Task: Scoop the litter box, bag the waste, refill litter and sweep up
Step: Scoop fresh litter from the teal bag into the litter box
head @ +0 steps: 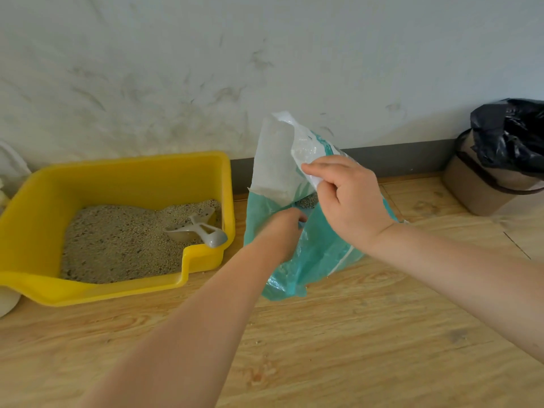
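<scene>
The right hand [350,201] is curled, with thumb and fingers pinching the white inner flap at the mouth of the teal litter bag [318,245] and holding that flap up and back. Just below and to the left of it, the left hand [282,228] grips the teal front edge of the same bag, its fingers folded into the plastic so the fingertips are hidden. Between the two hands the bag's mouth gapes a little, and a patch of grey granules shows inside. The bag stands on the wooden floor [353,334] beneath both hands, leaning slightly, its white upper part rising above the right hand toward the wall [206,69].

To the left of the left hand, close beside the bag but apart from it, sits the yellow litter box [38,207], its low-cut entry side nearest the person. Litter [117,240] covers its bottom unevenly, heaped toward the back. A pale grey scoop [200,229] lies in the box at the corner nearest the left hand, its handle end resting against the yellow rim and its slotted head on the litter.

Well off to the right of the right hand, against the dark skirting board, stands a beige bin [477,184] lined with a black bag [512,134] that bunches over its top. A few loose grains lie on the floor below the forearms
</scene>
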